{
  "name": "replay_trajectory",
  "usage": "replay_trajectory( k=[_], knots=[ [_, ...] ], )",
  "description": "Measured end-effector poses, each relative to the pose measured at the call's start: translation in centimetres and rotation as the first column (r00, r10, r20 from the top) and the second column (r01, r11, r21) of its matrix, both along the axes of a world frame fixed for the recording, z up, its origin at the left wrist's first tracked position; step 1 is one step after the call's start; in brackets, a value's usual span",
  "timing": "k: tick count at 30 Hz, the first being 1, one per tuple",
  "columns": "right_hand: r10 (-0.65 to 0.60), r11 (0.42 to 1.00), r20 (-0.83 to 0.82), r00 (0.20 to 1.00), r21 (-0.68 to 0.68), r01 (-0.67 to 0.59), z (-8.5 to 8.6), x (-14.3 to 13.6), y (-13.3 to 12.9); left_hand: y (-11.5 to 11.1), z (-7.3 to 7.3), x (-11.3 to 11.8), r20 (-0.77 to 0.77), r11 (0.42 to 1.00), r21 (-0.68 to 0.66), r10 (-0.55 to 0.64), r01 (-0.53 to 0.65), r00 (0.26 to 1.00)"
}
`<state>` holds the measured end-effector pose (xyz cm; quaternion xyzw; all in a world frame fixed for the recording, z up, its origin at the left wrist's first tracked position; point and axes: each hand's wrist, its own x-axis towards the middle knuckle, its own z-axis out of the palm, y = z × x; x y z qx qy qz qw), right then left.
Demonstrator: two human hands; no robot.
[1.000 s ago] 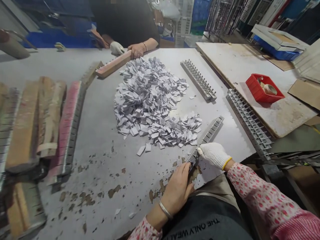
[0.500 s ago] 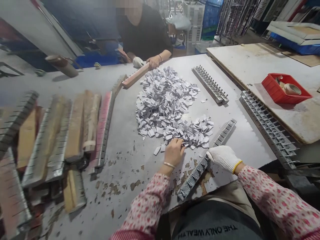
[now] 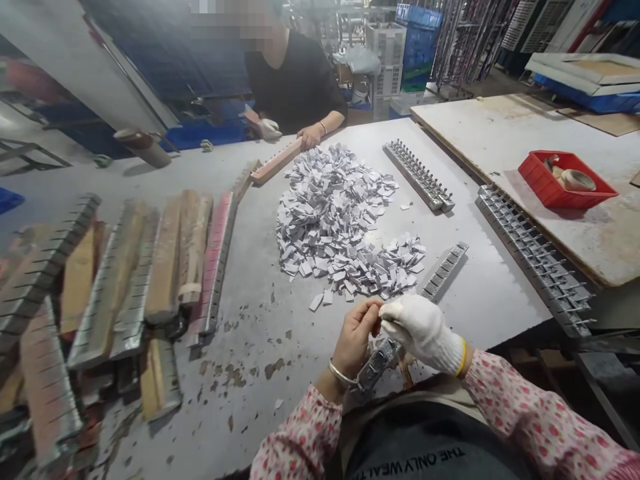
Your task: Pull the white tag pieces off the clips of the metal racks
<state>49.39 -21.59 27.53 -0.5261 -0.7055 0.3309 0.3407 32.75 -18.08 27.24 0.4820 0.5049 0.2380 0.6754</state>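
Observation:
My bare left hand point(image 3: 354, 339), with a bangle at the wrist, is closed in a pinch over the near part of a grey slotted bar point(image 3: 444, 272). My right hand point(image 3: 423, 330), in a white knitted glove, is closed too, its fingertips meeting the left ones. Whatever sits between the fingertips is hidden. The bar lies slantwise on the table in front of my body, its middle covered by the glove. Just beyond my hands spreads a heap of small white flat pieces point(image 3: 335, 220).
Slotted bars and wooden blocks point(image 3: 163, 263) are piled at left. Two pin-studded metal bars point(image 3: 417, 175) point(image 3: 535, 257) lie at right. A red tray point(image 3: 567, 190) stands on the neighbouring board. Across the table, a co-worker's hand point(image 3: 313, 135) rests on a pinkish bar point(image 3: 277, 162).
My left hand has left the heap's edge and come to the bar. My right hand has moved nearer and left to meet it. The co-worker's gloved hand has drawn back from the pinkish bar.

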Motion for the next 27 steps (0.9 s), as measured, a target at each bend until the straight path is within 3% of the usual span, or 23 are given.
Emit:
replay_trajectory(
  k=[3,6,8,10,12,14,15,16,17,19,21,23,25,27],
  knots=[
    [-0.166,0.968,-0.323,0.932,-0.235,0.091,0.7,0.3,-0.4,-0.8,0.6,-0.7,-0.165,0.965,0.171,-0.170,0.198,0.972],
    [-0.283,0.892,-0.514,0.810,-0.452,0.025,0.8,0.8,-1.1,-1.0,1.4,-1.2,-0.433,0.822,0.377,-0.250,0.426,0.866],
    [-0.356,0.848,-0.582,0.732,-0.530,-0.009,0.9,0.9,-1.6,-1.2,2.0,-1.2,-0.476,0.751,0.422,-0.293,0.507,0.829],
    [-0.390,0.795,-0.613,0.687,-0.601,-0.085,1.1,1.0,-2.0,-1.5,2.5,-1.0,-0.362,0.747,0.416,-0.386,0.518,0.848],
    [-0.356,0.695,-0.650,0.671,-0.664,-0.274,1.1,1.1,-2.5,-1.8,2.7,-0.8,-0.145,0.792,0.364,-0.471,0.490,0.870],
    [-0.316,0.560,-0.693,0.648,-0.688,-0.462,1.0,1.4,-3.0,-2.1,2.6,-0.7,-0.009,0.843,0.301,-0.465,0.446,0.885],
    [-0.315,0.523,-0.702,0.639,-0.690,-0.500,0.9,1.6,-3.2,-2.2,2.6,-0.7,-0.017,0.859,0.290,-0.436,0.422,0.900],
    [-0.317,0.519,-0.693,0.648,-0.698,-0.493,0.8,1.8,-3.4,-2.2,2.5,-0.7,-0.073,0.863,0.296,-0.407,0.410,0.910],
    [-0.308,0.551,-0.671,0.674,-0.704,-0.449,0.7,2.0,-3.5,-2.1,2.6,-0.8,-0.164,0.851,0.314,-0.389,0.422,0.907],
    [-0.260,0.659,-0.616,0.744,-0.676,-0.330,0.3,2.3,-3.9,-2.1,2.8,-0.8,-0.350,0.787,0.351,-0.393,0.508,0.850],
    [-0.239,0.701,-0.593,0.769,-0.653,-0.286,-0.3,2.2,-4.5,-2.2,3.2,-0.6,-0.438,0.711,0.353,-0.448,0.608,0.779],
    [-0.311,0.658,-0.627,0.714,-0.684,-0.314,-0.8,1.6,-5.2,-2.6,3.4,-0.1,-0.402,0.694,0.329,-0.511,0.640,0.760],
    [-0.421,0.583,-0.664,0.618,-0.720,-0.376,-1.4,1.0,-5.8,-3.2,3.2,0.5,-0.314,0.728,0.299,-0.536,0.618,0.784],
    [-0.449,0.560,-0.675,0.586,-0.723,-0.404,-1.8,0.9,-5.9,-3.7,2.7,1.0,-0.293,0.760,0.275,-0.518,0.589,0.804]
  ],
)
